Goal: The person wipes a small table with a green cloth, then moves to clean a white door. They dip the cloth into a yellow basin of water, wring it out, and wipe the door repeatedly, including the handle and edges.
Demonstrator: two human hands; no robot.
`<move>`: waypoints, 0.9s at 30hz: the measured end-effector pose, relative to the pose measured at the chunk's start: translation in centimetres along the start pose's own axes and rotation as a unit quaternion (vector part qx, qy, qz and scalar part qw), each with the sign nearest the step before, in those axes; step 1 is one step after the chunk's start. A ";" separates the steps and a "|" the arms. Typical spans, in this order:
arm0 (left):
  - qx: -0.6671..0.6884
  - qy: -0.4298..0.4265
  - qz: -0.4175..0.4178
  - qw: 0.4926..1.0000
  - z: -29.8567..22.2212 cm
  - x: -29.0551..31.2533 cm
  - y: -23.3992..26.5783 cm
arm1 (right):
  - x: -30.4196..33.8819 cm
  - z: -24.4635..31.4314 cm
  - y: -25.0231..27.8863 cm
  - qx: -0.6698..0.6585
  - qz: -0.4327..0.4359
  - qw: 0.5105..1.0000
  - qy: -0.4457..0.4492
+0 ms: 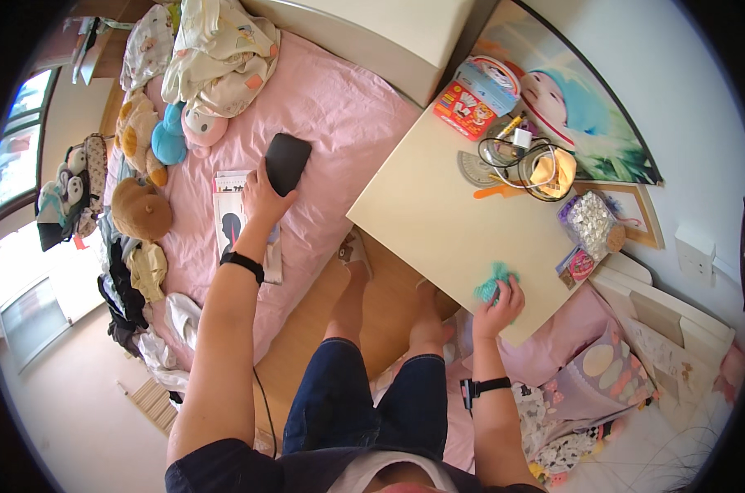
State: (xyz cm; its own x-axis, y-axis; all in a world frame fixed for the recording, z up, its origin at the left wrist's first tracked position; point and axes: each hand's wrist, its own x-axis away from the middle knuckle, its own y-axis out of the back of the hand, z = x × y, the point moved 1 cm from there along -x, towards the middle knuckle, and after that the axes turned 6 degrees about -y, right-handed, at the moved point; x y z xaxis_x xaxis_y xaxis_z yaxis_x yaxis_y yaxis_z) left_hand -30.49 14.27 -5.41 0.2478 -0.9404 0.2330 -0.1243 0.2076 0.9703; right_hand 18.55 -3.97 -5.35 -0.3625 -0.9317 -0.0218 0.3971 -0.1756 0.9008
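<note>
Teal cloth (489,282) bunches at four o'clock on a cream table (438,209), pinched by the right hand (504,306), apparently to press it against the surface. Toward ten-thirty, the left hand (264,197) grips a black case (288,164) above a pink bed (339,107), seemingly to spare the table. A red box (466,110), white charger (521,138) and jar (590,222) obstruct one to three o'clock.
</note>
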 end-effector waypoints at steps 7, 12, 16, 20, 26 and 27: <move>0.891 0.062 0.295 0.338 -2.8 8.8 4.2 | -2.2 20.5 -2.4 -0.373 0.118 0.920 0.025; 0.873 0.134 0.237 0.406 -3.4 14.1 6.5 | 0.1 33.5 -2.4 -0.312 0.272 0.866 0.280; 0.853 0.127 0.277 0.423 -3.4 15.0 7.0 | -1.8 35.7 -4.2 -0.371 0.248 0.881 0.155; 0.877 0.126 0.282 0.368 -2.3 13.3 7.6 | -0.1 36.2 -2.1 -0.384 0.278 0.869 0.141; 0.788 0.224 0.343 0.460 -4.3 15.0 7.4 | -0.8 34.4 -2.3 -0.352 0.220 0.909 0.047; 0.819 0.200 0.323 0.430 -5.6 16.0 7.4 | -2.3 33.5 -3.4 -0.367 0.207 0.906 0.032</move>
State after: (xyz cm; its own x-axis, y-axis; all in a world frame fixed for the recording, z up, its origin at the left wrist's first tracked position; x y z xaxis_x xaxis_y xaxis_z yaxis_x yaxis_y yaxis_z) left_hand -22.05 2.29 5.85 -0.2413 -0.6396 0.7298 -0.7207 -0.3855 -0.5762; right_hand -10.20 9.42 6.20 -0.0144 -0.9787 0.2048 0.9504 0.0503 0.3070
